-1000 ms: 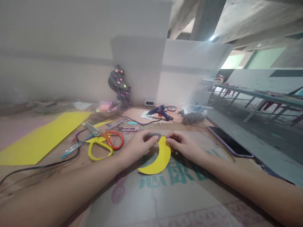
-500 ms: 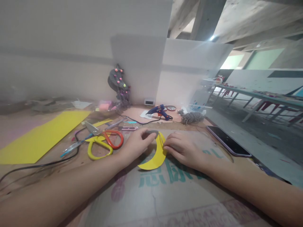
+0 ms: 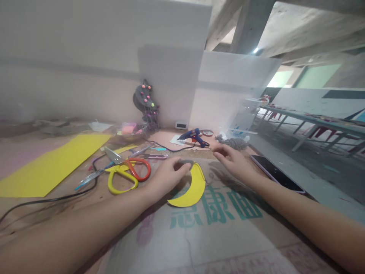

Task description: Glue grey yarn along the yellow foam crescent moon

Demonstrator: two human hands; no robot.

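Note:
A yellow paper crescent (image 3: 191, 189) lies on the printed cardboard sheet (image 3: 228, 236). My left hand (image 3: 167, 177) is closed, its fingertips pinching a small grey piece (image 3: 186, 164) at the crescent's upper tip. My right hand (image 3: 232, 160) hovers farther back and to the right, its thumb and forefinger pinched on a thin strand that runs toward the crescent. A bundle of grey yarn (image 3: 235, 143) lies just behind that hand.
Scissors with yellow and orange handles (image 3: 125, 173) lie left of my left hand, beside a black cable (image 3: 48, 198) and a yellow paper sheet (image 3: 54, 161). A blue glue gun (image 3: 192, 136) rests at the back. A phone (image 3: 275, 173) lies at the right edge.
My right hand has left the crescent's tip and moved back and to the right, drawing a thin strand out. My left hand stays pressed on the grey piece.

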